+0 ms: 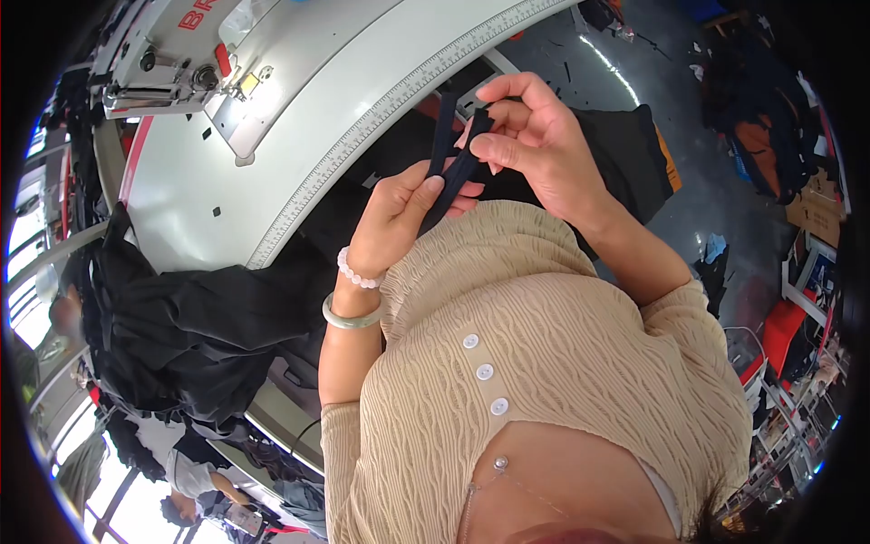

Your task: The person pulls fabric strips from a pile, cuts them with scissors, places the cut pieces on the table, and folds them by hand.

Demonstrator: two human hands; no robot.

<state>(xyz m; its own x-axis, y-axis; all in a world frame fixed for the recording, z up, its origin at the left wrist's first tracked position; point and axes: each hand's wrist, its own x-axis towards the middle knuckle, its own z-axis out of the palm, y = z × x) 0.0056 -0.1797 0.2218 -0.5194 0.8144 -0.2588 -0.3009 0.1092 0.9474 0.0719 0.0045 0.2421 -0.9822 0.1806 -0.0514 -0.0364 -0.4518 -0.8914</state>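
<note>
Dark fabric strips (459, 172), black or navy, run between my two hands in front of my waist. My left hand (397, 210) is closed on them, with the thumb pressed on top and the fingers behind. Higher up, my right hand (542, 145) pinches the strips' upper end between thumb and fingers, its other fingers curled. One narrow strip end sticks up apart from the other, left of my right fingertips. Whether these are separate pieces or one folded strip, I cannot tell. Black cloth lies beneath and behind my hands, partly hidden.
A sewing machine (172, 77) with its lamp lit stands at the upper left on a white table (181, 218). A ruler tape (362, 136) follows the table's curved edge. Black garments (208, 317) pile at the left. Another person (195, 480) works at lower left. Cardboard boxes (818, 207) stand at right.
</note>
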